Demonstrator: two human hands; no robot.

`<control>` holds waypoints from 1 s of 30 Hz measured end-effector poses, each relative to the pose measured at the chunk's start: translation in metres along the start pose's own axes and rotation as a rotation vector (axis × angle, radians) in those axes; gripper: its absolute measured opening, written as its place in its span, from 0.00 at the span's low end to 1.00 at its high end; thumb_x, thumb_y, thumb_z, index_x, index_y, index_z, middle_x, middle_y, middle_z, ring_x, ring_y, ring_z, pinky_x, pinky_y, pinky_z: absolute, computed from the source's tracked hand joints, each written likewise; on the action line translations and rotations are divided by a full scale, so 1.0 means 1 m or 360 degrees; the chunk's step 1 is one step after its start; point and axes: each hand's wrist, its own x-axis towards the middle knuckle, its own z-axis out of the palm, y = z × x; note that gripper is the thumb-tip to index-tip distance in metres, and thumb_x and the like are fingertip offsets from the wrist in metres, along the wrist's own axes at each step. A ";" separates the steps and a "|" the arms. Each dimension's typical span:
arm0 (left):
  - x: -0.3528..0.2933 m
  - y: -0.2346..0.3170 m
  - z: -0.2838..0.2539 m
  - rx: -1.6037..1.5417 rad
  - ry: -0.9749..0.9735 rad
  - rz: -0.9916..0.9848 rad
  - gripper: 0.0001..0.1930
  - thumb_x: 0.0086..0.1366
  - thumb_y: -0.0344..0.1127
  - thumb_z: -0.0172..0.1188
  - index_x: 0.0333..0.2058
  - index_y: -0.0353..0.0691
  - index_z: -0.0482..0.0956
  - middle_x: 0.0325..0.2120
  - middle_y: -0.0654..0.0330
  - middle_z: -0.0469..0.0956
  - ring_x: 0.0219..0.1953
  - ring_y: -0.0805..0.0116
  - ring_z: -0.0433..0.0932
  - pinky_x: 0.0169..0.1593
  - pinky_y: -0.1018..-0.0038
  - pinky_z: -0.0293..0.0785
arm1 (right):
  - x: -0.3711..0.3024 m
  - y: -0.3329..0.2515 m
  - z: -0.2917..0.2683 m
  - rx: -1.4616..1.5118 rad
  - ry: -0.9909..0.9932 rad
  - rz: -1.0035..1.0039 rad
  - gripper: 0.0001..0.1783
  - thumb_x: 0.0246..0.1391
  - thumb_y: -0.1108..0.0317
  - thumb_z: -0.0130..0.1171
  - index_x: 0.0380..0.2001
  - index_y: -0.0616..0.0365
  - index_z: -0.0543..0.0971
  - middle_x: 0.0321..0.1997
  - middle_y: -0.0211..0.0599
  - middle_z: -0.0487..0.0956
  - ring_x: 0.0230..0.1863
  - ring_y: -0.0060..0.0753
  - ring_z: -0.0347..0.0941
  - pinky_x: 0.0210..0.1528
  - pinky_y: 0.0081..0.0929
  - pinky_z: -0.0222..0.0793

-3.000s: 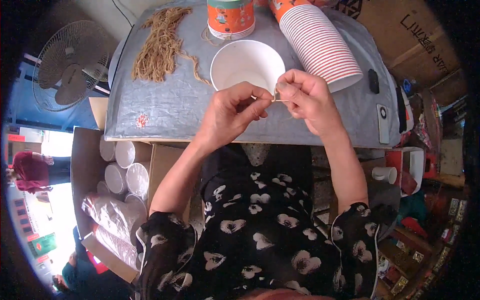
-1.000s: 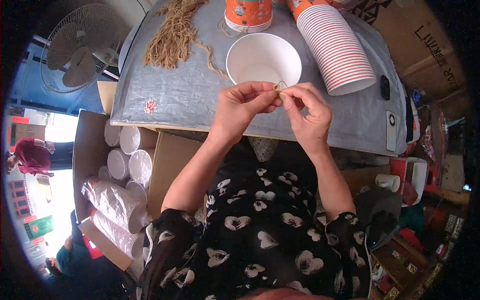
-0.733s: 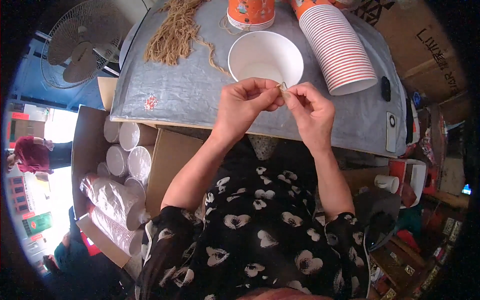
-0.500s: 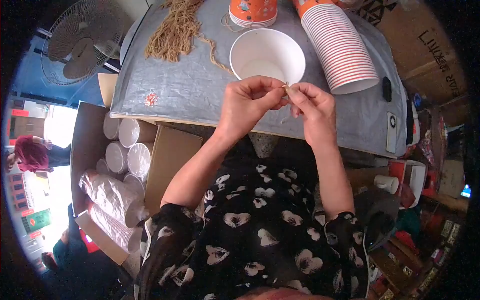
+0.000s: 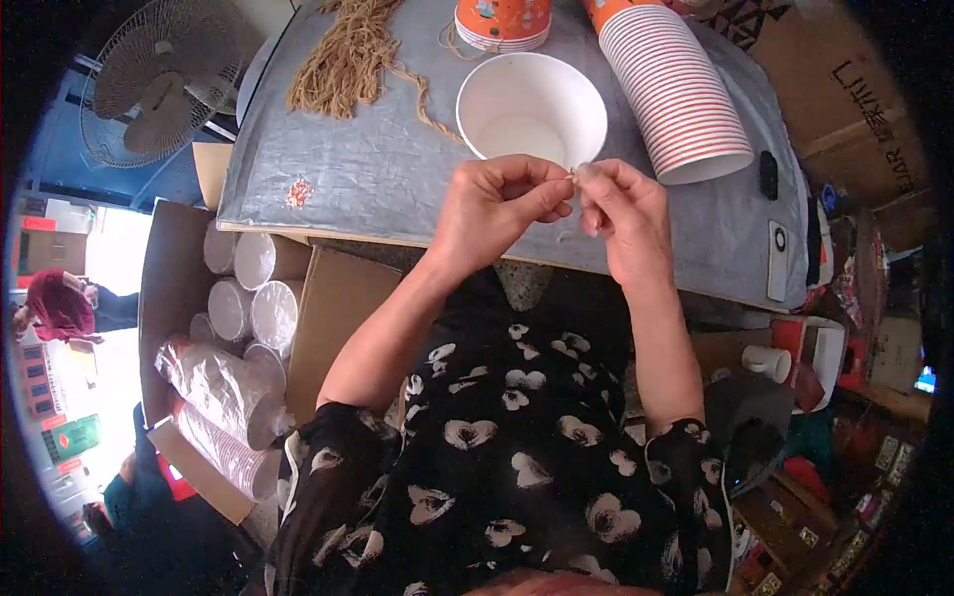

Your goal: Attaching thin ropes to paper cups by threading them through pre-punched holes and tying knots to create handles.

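My left hand (image 5: 502, 209) and my right hand (image 5: 628, 211) meet over the near edge of the table, fingertips pinched together. Between them is a tiny tan bit that looks like the end of some twine (image 5: 573, 176); most of it is hidden by the fingers. Just beyond the hands a large white paper tub (image 5: 532, 99) leans with its mouth toward me. A strand of brown twine (image 5: 423, 104) runs from a loose twine bundle (image 5: 348, 62) to the tub's left side. Whether that strand joins the pinched bit cannot be seen.
A long stack of nested paper tubs (image 5: 681, 99) lies at the right, with orange printed tubs (image 5: 504, 22) at the far edge. A black object (image 5: 768, 176) and a phone (image 5: 777, 260) rest near the right edge. Below left, a carton (image 5: 189, 288) holds wrapped tubs.
Both hands have shifted very slightly, and less of the tan bit shows between the fingertips. The tub and the twine bundle look the same.
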 end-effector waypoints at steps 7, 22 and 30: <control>0.002 -0.007 -0.008 -0.0089 -0.0172 0.0007 0.08 0.68 0.32 0.63 0.40 0.33 0.82 0.32 0.62 0.83 0.35 0.76 0.82 0.40 0.79 0.79 | 0.008 -0.009 -0.003 -0.0095 -0.0143 0.0087 0.12 0.61 0.63 0.60 0.37 0.63 0.80 0.19 0.20 0.70 0.17 0.11 0.58 0.18 0.14 0.49; 0.005 0.003 -0.011 -0.0293 -0.0142 -0.0149 0.08 0.68 0.30 0.62 0.40 0.30 0.79 0.33 0.56 0.83 0.34 0.70 0.84 0.40 0.76 0.82 | 0.001 -0.012 -0.009 -0.0022 -0.0320 0.0127 0.11 0.59 0.64 0.63 0.38 0.61 0.80 0.19 0.17 0.68 0.18 0.08 0.56 0.18 0.11 0.44; 0.005 0.003 -0.011 -0.0249 -0.0160 -0.0116 0.07 0.67 0.29 0.62 0.38 0.30 0.79 0.33 0.56 0.83 0.34 0.70 0.84 0.40 0.77 0.82 | 0.002 -0.009 -0.010 -0.0004 -0.0369 0.0130 0.09 0.59 0.66 0.63 0.37 0.61 0.79 0.20 0.17 0.68 0.18 0.08 0.56 0.18 0.12 0.44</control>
